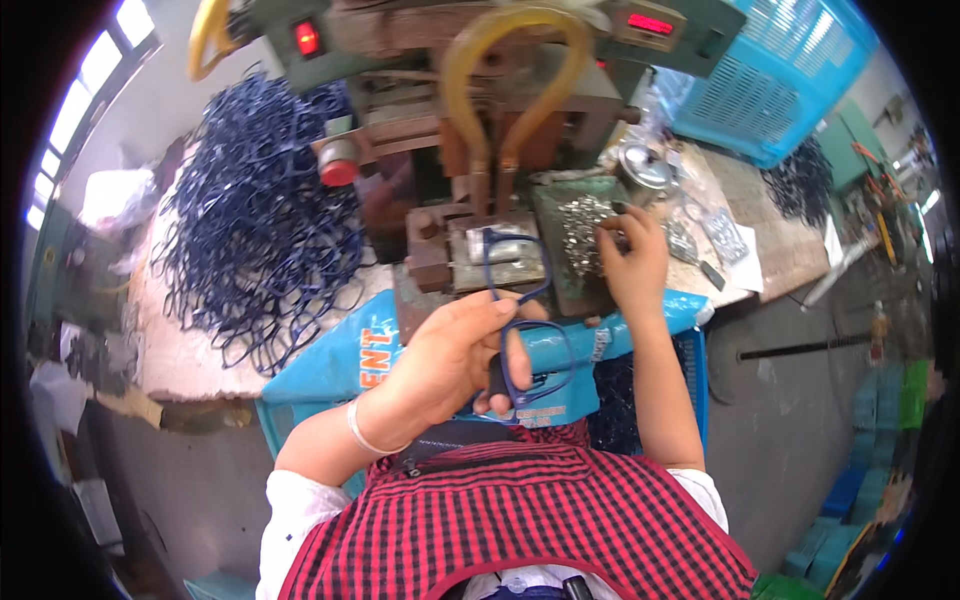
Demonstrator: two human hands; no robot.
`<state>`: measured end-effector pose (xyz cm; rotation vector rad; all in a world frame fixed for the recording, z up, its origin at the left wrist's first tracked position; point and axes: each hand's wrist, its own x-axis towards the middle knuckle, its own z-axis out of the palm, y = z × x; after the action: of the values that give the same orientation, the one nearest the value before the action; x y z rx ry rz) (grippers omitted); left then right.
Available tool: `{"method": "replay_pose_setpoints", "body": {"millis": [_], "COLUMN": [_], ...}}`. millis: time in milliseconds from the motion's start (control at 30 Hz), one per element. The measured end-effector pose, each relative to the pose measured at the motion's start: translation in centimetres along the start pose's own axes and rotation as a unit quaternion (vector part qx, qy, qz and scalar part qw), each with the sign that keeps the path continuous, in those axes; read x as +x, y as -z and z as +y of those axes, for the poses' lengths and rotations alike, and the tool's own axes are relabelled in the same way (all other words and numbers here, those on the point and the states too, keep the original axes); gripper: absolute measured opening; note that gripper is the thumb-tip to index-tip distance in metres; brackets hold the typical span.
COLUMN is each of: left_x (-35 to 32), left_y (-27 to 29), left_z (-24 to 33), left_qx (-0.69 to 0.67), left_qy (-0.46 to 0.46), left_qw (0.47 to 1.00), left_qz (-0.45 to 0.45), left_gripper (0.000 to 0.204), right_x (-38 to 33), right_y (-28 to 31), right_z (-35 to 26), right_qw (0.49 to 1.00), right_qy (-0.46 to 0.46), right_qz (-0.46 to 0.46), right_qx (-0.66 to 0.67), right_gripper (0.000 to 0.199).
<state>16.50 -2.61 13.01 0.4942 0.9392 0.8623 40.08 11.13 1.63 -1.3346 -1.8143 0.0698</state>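
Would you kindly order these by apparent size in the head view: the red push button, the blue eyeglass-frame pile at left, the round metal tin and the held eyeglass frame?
1. Blue eyeglass-frame pile
2. Held eyeglass frame, in the left hand
3. Round metal tin
4. Red push button

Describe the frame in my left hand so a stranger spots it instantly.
Start at the machine, top centre. Below it, the left hand holds the blue frame. Unlike the tangled blue pile at left, it is single and in hand.
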Motion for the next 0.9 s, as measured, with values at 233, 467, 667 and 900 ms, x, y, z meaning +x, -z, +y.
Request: {"method": "replay_pose_setpoints", "body": {"millis": [233,467,667,900], "left_x": [0.9,-2.4,-4.7,4.6], "left_y": [1.0,5.1,14.1,22.6], "left_z": [-1.1,-4.0,3.0,6.8], "left_qx": [-0.009,0.213,0.527,0.687], "left_qy": [-0.016,-0.212,-0.520,-0.170], "left_qw": [0.999,0.954,0.498,0.402], "left_qz": [-0.048,-0.019,0.451,0.580], "left_gripper": [0.043,0.020,0.012,0.047], "right_x": [0.4,1.1,0.0,1.3], "right_y": [-1.4,-1.6,-0.2,-2.3], "right_z": [-1.4,-0.2,-1.3,-3.1], "right_qw": [0.968,0.997,0.981,0.957], "right_qy": [0.195,0.036,-0.100,-0.148], "right_qz": [-0.140,-0.060,-0.057,-0.113], "right_qx": [-0.067,-0.013,0.154,0.221], "right_gripper": [0.015,0.012,0.012,0.015]}}
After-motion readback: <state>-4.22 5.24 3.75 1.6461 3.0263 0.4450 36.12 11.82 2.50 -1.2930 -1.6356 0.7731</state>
